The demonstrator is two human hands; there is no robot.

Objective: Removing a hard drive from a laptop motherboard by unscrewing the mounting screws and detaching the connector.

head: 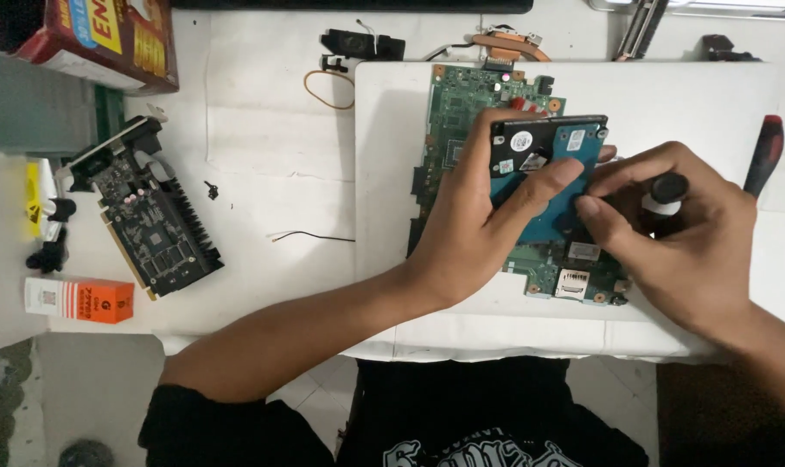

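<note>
Graphics card (155,220) lies on the bench (263,130), well left of the circuit board (462,112). An orange box (79,299) sits below and left of the card. Left hand (479,220) grips a hard drive (548,173), held over the circuit board. Right hand (678,238), just right of the drive, is closed around a black-handled screwdriver (667,192). A red-handled screwdriver (762,156) lies far right of the board.

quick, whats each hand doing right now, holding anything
Left hand: closed on the blue hard drive, held over the green circuit board.
Right hand: closed on a black-handled screwdriver, at the drive.
</note>
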